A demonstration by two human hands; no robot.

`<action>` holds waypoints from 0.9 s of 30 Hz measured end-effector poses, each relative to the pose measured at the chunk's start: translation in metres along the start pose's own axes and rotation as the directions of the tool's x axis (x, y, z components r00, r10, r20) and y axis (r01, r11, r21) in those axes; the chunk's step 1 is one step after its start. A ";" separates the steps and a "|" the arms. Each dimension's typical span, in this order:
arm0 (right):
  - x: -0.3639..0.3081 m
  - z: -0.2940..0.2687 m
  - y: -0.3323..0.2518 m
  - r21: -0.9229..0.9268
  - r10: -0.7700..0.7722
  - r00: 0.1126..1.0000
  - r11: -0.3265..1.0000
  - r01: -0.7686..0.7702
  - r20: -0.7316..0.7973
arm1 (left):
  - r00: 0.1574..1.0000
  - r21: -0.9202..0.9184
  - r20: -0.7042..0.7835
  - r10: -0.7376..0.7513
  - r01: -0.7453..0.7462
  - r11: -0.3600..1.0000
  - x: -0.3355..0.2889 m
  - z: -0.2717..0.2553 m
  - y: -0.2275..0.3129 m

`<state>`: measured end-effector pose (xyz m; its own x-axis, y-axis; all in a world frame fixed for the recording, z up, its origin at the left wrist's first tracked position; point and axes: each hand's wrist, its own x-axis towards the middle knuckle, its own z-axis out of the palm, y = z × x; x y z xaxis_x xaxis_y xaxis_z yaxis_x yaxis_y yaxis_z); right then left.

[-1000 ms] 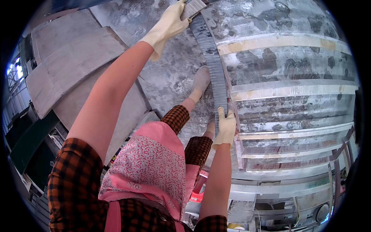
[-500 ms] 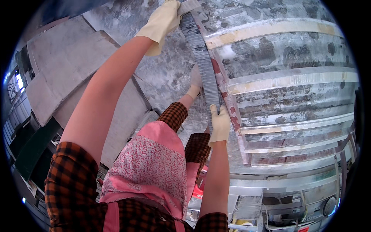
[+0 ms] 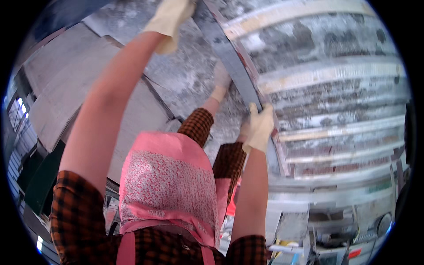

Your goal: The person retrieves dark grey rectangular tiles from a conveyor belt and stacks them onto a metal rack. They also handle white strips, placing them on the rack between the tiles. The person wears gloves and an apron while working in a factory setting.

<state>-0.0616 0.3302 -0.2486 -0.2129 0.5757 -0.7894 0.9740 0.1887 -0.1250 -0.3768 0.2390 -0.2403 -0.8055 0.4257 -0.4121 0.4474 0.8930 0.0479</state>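
Note:
A long grey strip point(image 3: 236, 70) slants across the floor, its surface smeared by motion. My left hand point(image 3: 170, 17), in a cream rubber glove, is closed at the strip's far end; its fingertips are partly hidden near the top edge. At the near end, my right hand point(image 3: 259, 126), gloved alike, grips the strip with thumb and fingers. A flat bar with dark red patches point(image 3: 247, 62) runs close along the strip's right side.
Several pale bars point(image 3: 331, 77) stretch rightward over the grey-stained floor. Large flat grey boards point(image 3: 57, 84) lie at left. My feet point(image 3: 222, 75) are beside the strip, under a pink apron point(image 3: 170, 185). Cluttered equipment point(image 3: 331, 229) stands at lower right.
Both hands have shifted slightly: the left up and left, the right up and a little right. The strip's fine crosswise lines, sharp before, are now blurred. The whole view has shifted somewhat.

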 end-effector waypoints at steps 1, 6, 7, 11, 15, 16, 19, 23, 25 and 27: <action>0.001 0.004 0.001 0.019 0.013 0.999 1.000 -0.012 -0.031 | 1.000 -0.012 -0.015 0.024 -0.024 1.000 0.001 0.000 -0.001; 0.001 0.002 0.005 0.168 -0.052 0.973 0.982 0.091 -0.224 | 0.998 0.083 -0.020 0.066 -0.064 0.995 0.002 -0.012 0.007; 0.001 -0.002 0.005 0.178 -0.074 0.973 0.977 0.114 -0.219 | 0.997 0.093 -0.041 0.067 -0.063 0.994 0.002 -0.014 0.013; 0.010 -0.011 0.004 0.120 -0.063 0.983 0.989 0.084 -0.173 | 0.969 0.172 -0.001 0.246 -0.242 0.955 0.033 0.002 0.021; 0.014 -0.013 0.002 0.164 0.014 0.999 0.986 -0.009 -0.033 | 0.977 0.208 0.036 0.210 -0.213 0.955 0.053 0.021 -0.007; 0.014 -0.012 0.002 0.133 0.028 0.999 0.991 -0.023 -0.039 | 0.973 0.212 0.025 0.230 -0.230 0.950 0.056 0.024 -0.012; 0.009 -0.012 0.000 0.083 -0.056 0.981 0.994 0.073 -0.186 | 0.954 0.216 -0.017 0.299 -0.289 0.933 0.060 0.027 -0.019; 0.007 -0.014 -0.003 -0.071 -0.073 0.995 0.995 0.069 -0.060 | 0.948 0.225 -0.027 0.317 -0.303 0.926 0.054 0.020 -0.009; 0.010 -0.015 0.000 -0.124 -0.076 0.997 0.990 0.073 -0.014 | 0.961 0.210 0.013 0.277 -0.273 0.939 0.053 0.017 -0.006; 0.014 -0.014 0.004 -0.060 -0.059 0.998 0.996 0.059 -0.002 | 0.975 0.171 0.065 0.214 -0.222 0.960 0.056 0.017 -0.007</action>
<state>-0.0613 0.3501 -0.2521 -0.2702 0.5652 -0.7795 0.9535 0.2694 -0.1352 -0.4188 0.2545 -0.2790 -0.6641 0.5966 -0.4506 0.6750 0.7376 -0.0183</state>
